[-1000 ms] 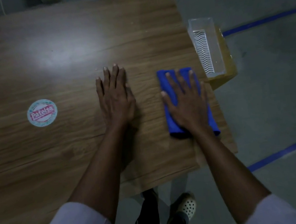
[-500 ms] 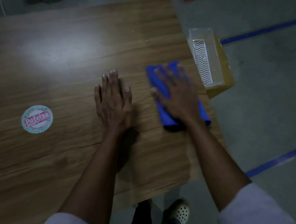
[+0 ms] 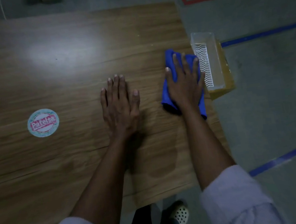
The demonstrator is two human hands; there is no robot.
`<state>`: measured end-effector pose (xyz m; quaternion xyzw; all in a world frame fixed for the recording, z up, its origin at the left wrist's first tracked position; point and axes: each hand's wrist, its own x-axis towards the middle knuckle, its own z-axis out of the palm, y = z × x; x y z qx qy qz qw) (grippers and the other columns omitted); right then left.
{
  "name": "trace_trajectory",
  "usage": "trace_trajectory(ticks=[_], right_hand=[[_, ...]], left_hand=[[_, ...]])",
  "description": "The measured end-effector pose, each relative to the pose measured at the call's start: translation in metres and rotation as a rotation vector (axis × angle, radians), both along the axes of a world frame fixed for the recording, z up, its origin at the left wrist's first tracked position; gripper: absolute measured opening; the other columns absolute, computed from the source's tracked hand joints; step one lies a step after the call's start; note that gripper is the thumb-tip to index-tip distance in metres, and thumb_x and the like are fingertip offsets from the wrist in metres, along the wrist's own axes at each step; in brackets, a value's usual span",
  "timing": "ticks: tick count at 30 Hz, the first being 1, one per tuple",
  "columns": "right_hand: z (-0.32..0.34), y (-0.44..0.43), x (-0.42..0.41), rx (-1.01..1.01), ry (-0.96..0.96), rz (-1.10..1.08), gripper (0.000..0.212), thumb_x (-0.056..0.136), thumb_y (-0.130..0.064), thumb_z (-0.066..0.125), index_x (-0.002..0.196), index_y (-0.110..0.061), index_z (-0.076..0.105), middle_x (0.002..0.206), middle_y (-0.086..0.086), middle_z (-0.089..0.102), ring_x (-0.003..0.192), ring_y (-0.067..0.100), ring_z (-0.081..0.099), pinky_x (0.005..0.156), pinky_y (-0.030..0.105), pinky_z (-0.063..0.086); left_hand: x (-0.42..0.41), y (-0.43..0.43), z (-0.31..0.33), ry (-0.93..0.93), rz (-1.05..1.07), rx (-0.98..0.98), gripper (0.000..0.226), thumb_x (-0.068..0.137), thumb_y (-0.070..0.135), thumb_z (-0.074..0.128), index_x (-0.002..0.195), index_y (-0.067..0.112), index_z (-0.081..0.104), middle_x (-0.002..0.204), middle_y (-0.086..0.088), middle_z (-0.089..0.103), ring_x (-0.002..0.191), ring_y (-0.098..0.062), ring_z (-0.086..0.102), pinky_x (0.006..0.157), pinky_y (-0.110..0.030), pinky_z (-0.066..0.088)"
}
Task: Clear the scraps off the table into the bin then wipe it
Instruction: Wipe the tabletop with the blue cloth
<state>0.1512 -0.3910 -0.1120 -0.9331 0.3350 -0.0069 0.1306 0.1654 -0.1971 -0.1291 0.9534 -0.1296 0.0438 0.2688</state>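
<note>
Blue cloth at the right counter edge lay under the flat right grip; the left grip rested flat.

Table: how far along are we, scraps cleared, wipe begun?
Done, it seems: no scraps show on the table, only a round sticker; what lies in the bin cannot be made out. In hand: the right hand presses a blue cloth flat near the right edge, beside the bin; the left hand rests flat on the wood. Left: likely most of the wipe; which parts are wiped cannot be told.
</note>
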Motion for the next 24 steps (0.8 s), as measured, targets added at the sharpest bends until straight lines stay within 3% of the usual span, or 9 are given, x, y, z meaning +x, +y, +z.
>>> trace_trajectory(ticks=[2, 7, 11, 17, 21, 24], right_hand=[[0.001, 0.032, -0.002, 0.03, -0.007, -0.069, 0.06, 0.106, -0.059, 0.021, 0.162, -0.042, 0.009, 0.171, -0.016, 0.003, 0.158, 0.022, -0.01, 0.124, 0.059, 0.001], [0.002, 0.101, -0.071, -0.03, 0.041, 0.522, 0.073, 0.093, -0.043, 0.038, 0.162, -0.037, 0.016, 0.171, -0.015, 0.001, 0.158, 0.023, -0.01, 0.124, 0.058, 0.008], [0.001, 0.047, -0.088, -0.011, 0.029, 0.289, 0.06, 0.106, -0.059, 0.031, 0.161, -0.044, 0.015, 0.17, -0.018, 0.006, 0.158, 0.019, -0.007, 0.126, 0.054, 0.007], [0.01, 0.019, 0.007, 0.056, 0.03, 0.095, 0.06, 0.106, -0.061, 0.025, 0.162, -0.043, 0.012, 0.17, -0.017, 0.005, 0.158, 0.022, -0.01, 0.125, 0.056, 0.0], [0.012, 0.055, 0.007, 0.036, 0.033, 0.352, 0.061, 0.103, -0.056, 0.021, 0.162, -0.041, 0.014, 0.171, -0.012, 0.009, 0.158, 0.026, -0.006, 0.124, 0.059, 0.006], [0.007, 0.062, -0.04, 0.029, 0.03, 0.548, 0.062, 0.102, -0.056, 0.019, 0.162, -0.043, 0.013, 0.171, -0.015, 0.008, 0.158, 0.023, -0.008, 0.124, 0.057, 0.01]], left_hand=[[0.0, 0.001, 0.0, -0.012, 0.012, 0.003, 0.066, 0.104, 0.049, 0.025, 0.158, 0.013, 0.036, 0.165, -0.005, 0.034, 0.155, -0.02, 0.025, 0.126, -0.037, 0.008], [0.004, 0.006, -0.002, -0.019, -0.014, 0.006, 0.064, 0.104, 0.047, 0.031, 0.155, 0.011, 0.042, 0.163, -0.008, 0.037, 0.154, -0.024, 0.029, 0.126, -0.041, 0.013], [0.0, 0.003, 0.002, -0.001, -0.023, 0.054, 0.067, 0.102, 0.053, 0.031, 0.154, 0.012, 0.044, 0.165, -0.009, 0.034, 0.155, -0.025, 0.026, 0.126, -0.043, 0.012], [-0.001, 0.0, 0.008, 0.02, -0.037, 0.094, 0.073, 0.099, 0.059, 0.029, 0.155, 0.013, 0.043, 0.166, -0.007, 0.031, 0.156, -0.022, 0.021, 0.127, -0.042, 0.009], [0.001, -0.001, 0.011, 0.027, -0.008, 0.083, 0.064, 0.101, 0.052, 0.033, 0.149, 0.013, 0.051, 0.161, -0.01, 0.041, 0.151, -0.026, 0.032, 0.124, -0.044, 0.015], [0.01, -0.008, 0.017, -0.002, 0.041, -0.01, 0.044, 0.1, 0.04, 0.042, 0.122, 0.01, 0.066, 0.141, -0.013, 0.058, 0.134, -0.034, 0.049, 0.116, -0.049, 0.032]])
